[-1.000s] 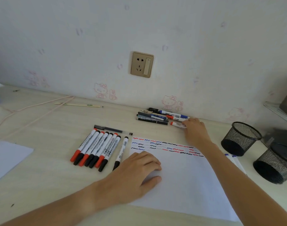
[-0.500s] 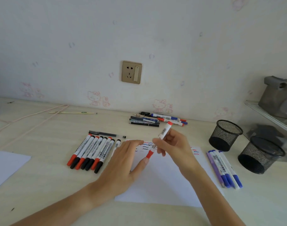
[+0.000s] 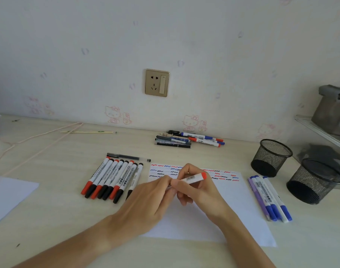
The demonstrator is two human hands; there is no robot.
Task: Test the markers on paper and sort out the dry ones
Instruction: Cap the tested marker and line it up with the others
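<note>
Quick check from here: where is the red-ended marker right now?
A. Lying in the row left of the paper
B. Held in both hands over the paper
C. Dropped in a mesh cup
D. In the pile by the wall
B: the marker sits between the left hand and right hand, above the paper.

My right hand [image 3: 196,187] now holds the marker [image 3: 192,178] level over the paper [image 3: 233,206]; my left hand [image 3: 151,200] grips its near end.

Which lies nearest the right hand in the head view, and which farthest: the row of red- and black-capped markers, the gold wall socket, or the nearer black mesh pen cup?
1. Row of red- and black-capped markers, left of the paper.
2. Nearer black mesh pen cup, far right.
3. Gold wall socket, up on the wall.
</note>
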